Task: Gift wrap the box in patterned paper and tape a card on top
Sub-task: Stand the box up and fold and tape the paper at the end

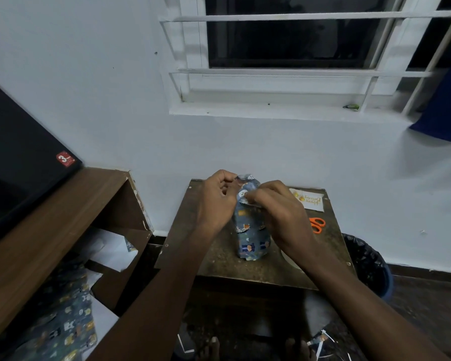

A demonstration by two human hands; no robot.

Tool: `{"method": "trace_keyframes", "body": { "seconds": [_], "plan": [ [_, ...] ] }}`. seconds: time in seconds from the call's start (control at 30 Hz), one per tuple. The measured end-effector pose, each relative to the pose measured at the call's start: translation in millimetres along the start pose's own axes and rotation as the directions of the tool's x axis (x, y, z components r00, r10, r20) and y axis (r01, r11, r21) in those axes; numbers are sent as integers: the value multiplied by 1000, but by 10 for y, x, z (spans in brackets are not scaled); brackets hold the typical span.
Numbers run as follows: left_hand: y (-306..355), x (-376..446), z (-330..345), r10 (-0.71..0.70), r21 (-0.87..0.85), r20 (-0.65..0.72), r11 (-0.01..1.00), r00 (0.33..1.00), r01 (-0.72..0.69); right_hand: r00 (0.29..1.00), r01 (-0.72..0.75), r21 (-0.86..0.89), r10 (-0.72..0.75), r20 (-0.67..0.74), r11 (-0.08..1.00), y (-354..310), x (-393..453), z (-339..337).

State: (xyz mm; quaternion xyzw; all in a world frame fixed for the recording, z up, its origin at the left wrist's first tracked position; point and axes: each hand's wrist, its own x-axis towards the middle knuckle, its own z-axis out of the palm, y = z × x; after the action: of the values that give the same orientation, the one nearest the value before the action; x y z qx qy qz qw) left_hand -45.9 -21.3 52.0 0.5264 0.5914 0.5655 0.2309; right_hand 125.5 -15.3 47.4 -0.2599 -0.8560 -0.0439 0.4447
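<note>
A: where's the box at rn?

B: middle of the small brown wooden desk (219, 259), standing on end, already covered in the blue cartoon-print wrapping paper (250, 238). Both hands are up at its top end, left hand (216, 201) curled against the paper edge, right hand (279, 212) pinching the loose flap.

A: and the card?

B: white greeting card (309, 200) lies at the back right corner, orange-handled scissors (317, 224) just in front of it.
</note>
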Motion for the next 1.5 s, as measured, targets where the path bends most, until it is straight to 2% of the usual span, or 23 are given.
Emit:
{"method": "trace_keyframes", "body": {
  "seconds": [0.17,0.33,0.5,0.6,0.67,0.77,0.8,0.9,1.03,1.1,1.23,1.37,1.5],
  "plan": [
    [36,-31,-61,-2,103,130,995,992,-11,993,58,-152,-73,-95,987,-22,-56,27],
    [16,-12,-98,-59,-54,300,995,952,78,994,57,-176,-72,-80,983,-24,-77,42],
    [-50,61,-135,52,31,384,997,922,-69,1000,8,-46,-8,4,999,-15,-81,7],
    [-28,65,-153,90,23,412,994,907,-109,1000,27,-77,-26,14,997,-6,-91,17],
    [22,56,-173,65,-66,432,997,900,-40,999,40,-98,-39,17,994,-14,-99,22],
    [149,79,-198,-76,-200,400,965,913,168,998,67,-69,-66,22,995,-31,-93,7],
    [186,101,-199,-116,-167,365,968,924,188,996,85,-67,-83,27,994,-37,-86,1],
    [285,192,-165,-154,106,254,986,955,131,991,130,-89,-129,21,987,-52,-79,15],
    [522,244,-116,-299,347,281,918,912,194,984,175,-139,-171,44,975,-65,-77,72],
    [593,249,-92,-334,485,283,859,899,166,977,210,-163,-203,58,964,-74,-73,90],
    [664,241,-62,-269,666,146,738,952,107,964,265,-218,-258,60,939,-120,-33,82],
    [734,194,-67,-158,725,244,685,957,-72,969,245,-234,-229,91,941,-144,-32,87],
    [754,182,-71,-79,739,308,648,948,-186,960,260,-197,-231,160,945,-147,-24,101]
  ]
}}
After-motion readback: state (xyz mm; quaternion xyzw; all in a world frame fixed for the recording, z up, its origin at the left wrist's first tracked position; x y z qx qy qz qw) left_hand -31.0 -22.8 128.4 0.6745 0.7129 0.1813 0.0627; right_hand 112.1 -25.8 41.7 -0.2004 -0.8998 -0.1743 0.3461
